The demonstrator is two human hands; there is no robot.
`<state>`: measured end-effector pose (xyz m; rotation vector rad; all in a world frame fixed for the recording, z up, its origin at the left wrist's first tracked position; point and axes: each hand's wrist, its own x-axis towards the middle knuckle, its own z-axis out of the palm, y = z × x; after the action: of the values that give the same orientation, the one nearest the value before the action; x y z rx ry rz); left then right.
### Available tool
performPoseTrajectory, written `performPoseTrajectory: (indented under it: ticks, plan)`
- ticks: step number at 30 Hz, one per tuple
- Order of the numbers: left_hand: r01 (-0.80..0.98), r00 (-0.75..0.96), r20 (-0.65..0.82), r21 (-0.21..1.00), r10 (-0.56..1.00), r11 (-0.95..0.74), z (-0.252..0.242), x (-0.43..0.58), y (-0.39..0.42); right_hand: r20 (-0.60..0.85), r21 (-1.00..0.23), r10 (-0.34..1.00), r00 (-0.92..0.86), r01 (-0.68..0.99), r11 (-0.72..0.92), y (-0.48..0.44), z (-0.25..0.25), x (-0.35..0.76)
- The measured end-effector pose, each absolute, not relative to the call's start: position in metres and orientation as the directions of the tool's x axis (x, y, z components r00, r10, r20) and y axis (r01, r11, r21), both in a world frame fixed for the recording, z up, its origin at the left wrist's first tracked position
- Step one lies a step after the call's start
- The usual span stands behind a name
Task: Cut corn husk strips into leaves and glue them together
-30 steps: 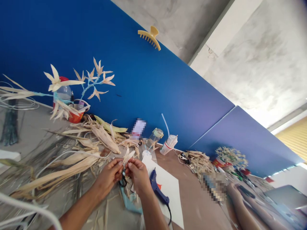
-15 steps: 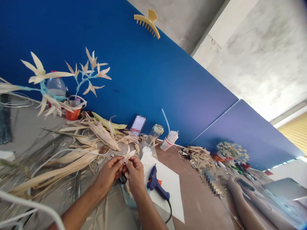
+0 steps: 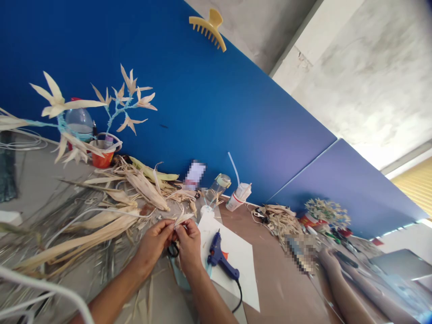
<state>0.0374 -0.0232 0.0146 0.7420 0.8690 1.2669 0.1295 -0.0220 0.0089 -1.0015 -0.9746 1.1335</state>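
Left hand (image 3: 158,240) and right hand (image 3: 188,243) together pinch pale corn-husk petals (image 3: 184,218); blue glue gun (image 3: 221,258) on white paper (image 3: 245,265); its cord (image 3: 240,290) crosses the paper's near edge.

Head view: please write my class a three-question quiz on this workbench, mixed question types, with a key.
1. True or false: the glue gun lies on the white sheet.

2. Choose one. The fingertips of the left hand and right hand meet at the base of:
A) a cup
B) a husk piece
C) a bottle

3. What colour is the claw clip at the top edge of the blue panel?

Key: 1. True. 2. B. 3. Yellow.
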Motion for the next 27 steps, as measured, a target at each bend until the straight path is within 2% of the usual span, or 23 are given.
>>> performPoseTrajectory:
  ticks: [7,12,20,23,27]
  plan:
    - [-0.401,0.018,-0.046,0.915,0.999,0.05,0.009,0.038,-0.02,0.102,-0.947,0.983,0.15,-0.288,0.142,-0.024,0.011,0.129]
    - [-0.279,-0.023,0.051,0.959,0.998,-0.055,0.01,0.035,-0.027,0.077,-0.935,0.989,0.128,-0.336,0.116,-0.023,0.009,0.13]
    - [-0.251,-0.006,0.133,0.959,0.991,-0.13,0.013,0.034,-0.03,0.084,-0.907,0.994,0.075,-0.408,0.108,-0.021,0.007,0.135]
    - [-0.277,0.012,0.109,0.956,0.994,-0.102,0.011,0.036,-0.027,0.085,-0.89,0.995,0.058,-0.444,0.102,-0.023,0.01,0.134]
    - [-0.425,0.031,-0.005,0.905,0.999,0.018,0.017,0.037,-0.028,0.07,-0.873,0.997,0.019,-0.483,0.07,-0.025,0.014,0.134]
